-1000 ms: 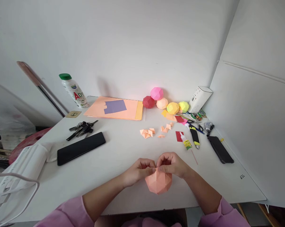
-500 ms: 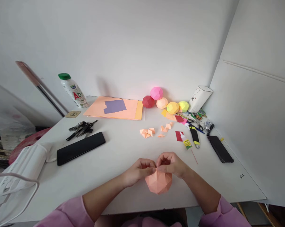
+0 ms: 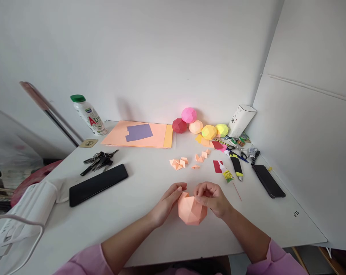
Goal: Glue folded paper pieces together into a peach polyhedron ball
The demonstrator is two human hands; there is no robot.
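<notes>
A faceted peach paper ball, with an opening at its top, is between my hands near the table's front edge. My left hand has its thumb and fingers on the ball's upper left rim. The right rim is pinched between the thumb and fingers of my right hand. Small folded peach paper pieces lie beyond the ball, with more folded pieces to their right. A glue tube rests beside a red paper square.
Finished paper balls stand by the wall, left of a white roll. A cutter and a black case lie right. Paper sheets, a bottle, keys, a phone and a power strip are left.
My hands have moved apart from their meeting point at the ball's top. The ball has shifted slightly up in view, and its top opening now shows.
</notes>
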